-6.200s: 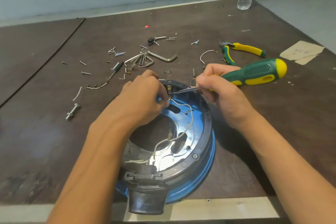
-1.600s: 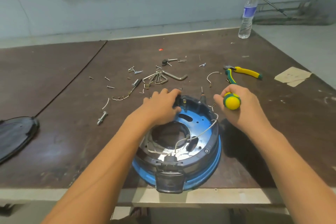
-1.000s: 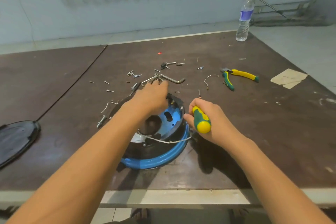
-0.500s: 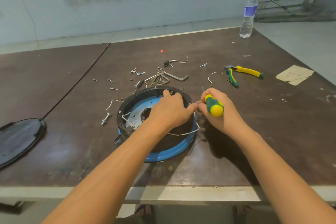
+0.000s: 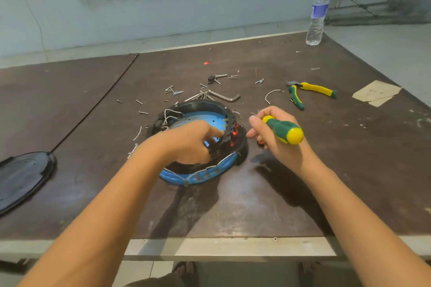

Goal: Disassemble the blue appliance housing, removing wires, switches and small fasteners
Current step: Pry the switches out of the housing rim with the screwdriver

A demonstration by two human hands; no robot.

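The brown table is in front of you, and the blue housing lies on it near the middle, a little to your left. Its blue rim faces you, and a thin white wire runs along that rim. A black ring sits on top of the housing, tilted up on its right side. Your left hand reaches into the housing, and its fingers curl onto the black ring; the hand is blurred, so the grip is not sharp to see. Your right hand is just to the right of the housing. Its fingers wrap tight round the green and yellow screwdriver, with the yellow end pointing at you and the tip hidden. Far to your left lies a flat black lid. Behind the housing are loose screws and a bunch of hex keys. Further right lie yellow and green pliers and a scrap of paper. A water bottle stands at the far right corner.
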